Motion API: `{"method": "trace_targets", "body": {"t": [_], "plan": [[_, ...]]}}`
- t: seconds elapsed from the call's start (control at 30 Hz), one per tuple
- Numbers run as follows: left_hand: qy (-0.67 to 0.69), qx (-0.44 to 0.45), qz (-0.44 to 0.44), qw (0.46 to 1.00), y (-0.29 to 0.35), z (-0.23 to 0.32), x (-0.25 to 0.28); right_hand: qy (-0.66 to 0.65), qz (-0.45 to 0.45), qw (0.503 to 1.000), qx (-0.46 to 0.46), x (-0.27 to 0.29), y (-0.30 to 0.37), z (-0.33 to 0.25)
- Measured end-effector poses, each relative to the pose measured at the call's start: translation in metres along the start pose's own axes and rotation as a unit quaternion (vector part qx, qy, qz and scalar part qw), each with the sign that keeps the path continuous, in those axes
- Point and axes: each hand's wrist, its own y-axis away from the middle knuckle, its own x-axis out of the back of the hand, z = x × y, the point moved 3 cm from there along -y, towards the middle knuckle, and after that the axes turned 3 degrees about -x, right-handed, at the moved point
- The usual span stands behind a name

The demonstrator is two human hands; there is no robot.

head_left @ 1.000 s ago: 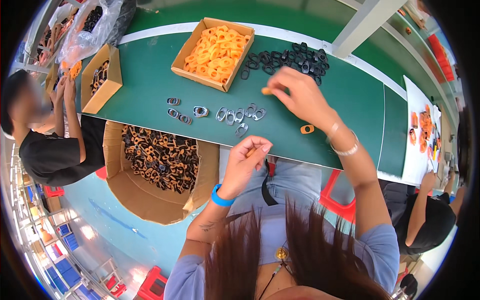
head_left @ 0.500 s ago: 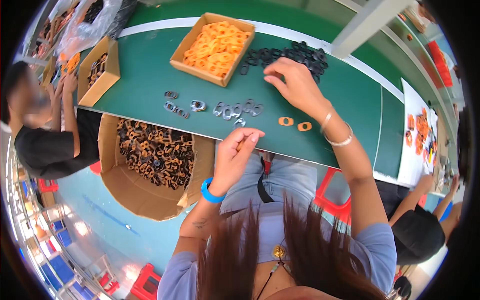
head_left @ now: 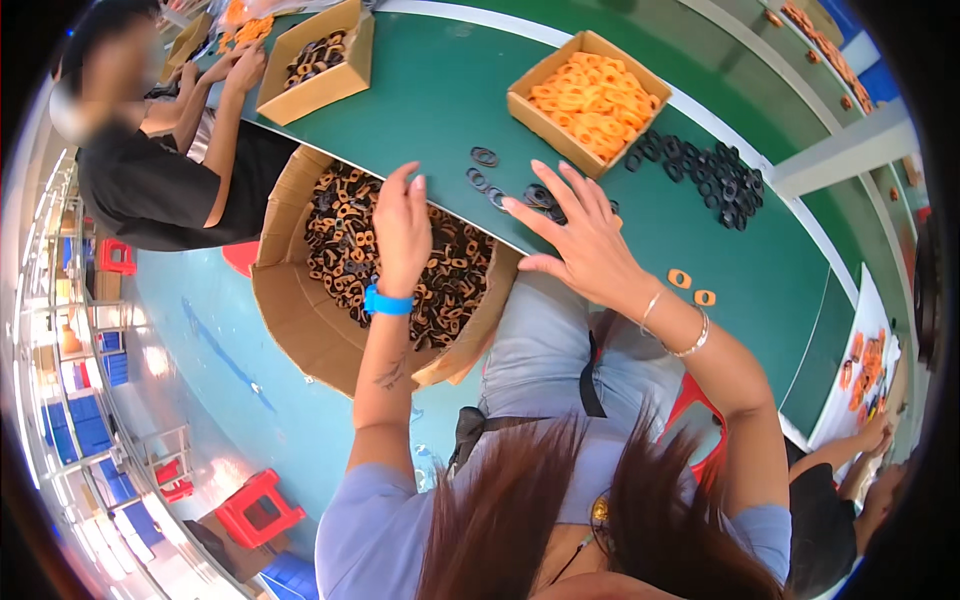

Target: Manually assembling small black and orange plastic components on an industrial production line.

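My right hand (head_left: 585, 235) is spread open, palm down, over the table's near edge. Beneath and beside its fingers lie small dark oval rings (head_left: 484, 157), some partly hidden by the hand. My left hand (head_left: 403, 235), with a blue wristband, hovers over a large round-sided carton (head_left: 300, 345) full of mixed black and orange pieces (head_left: 345, 240). Its fingers point away from me, loosely extended, and nothing shows in them. To the right of my right hand, two flat orange oval rings (head_left: 679, 279) lie on the green table (head_left: 440, 90).
A cardboard box of orange rings (head_left: 595, 95) stands at the back, beside a heap of black rings (head_left: 720, 180). Farther left is another box (head_left: 320, 80) with dark pieces, near a person (head_left: 150, 180) at work. A grey post (head_left: 840, 150) rises at right.
My view has swung left. My left hand has moved left over the carton and loosened its pinch. My right hand has come from the black heap to the dark rings, its fingers spreading.
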Motion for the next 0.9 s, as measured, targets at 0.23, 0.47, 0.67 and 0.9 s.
{"method": "trace_targets", "body": {"t": [0.23, 0.47, 0.67, 0.9], "plan": [[0.403, 0.195, 0.120, 0.886, 0.027, -0.019, -0.017, 0.057, -0.035, 0.997, 0.034, -0.038, -0.082, -0.009], [0.692, 0.397, 0.155, 0.582, 0.062, -0.054, -0.047, 0.033, 0.035, 0.999, 0.025, -0.055, -0.134, -0.007], [0.674, 0.306, 0.268, 0.617, 0.077, -0.101, -0.011, -0.004, -0.035, 0.981, 0.193, -0.101, -0.168, -0.101], [0.361, 0.393, 0.384, 0.753, 0.121, -0.135, 0.071, -0.085, 0.098, 0.991, 0.017, -0.007, -0.080, -0.075]]}}
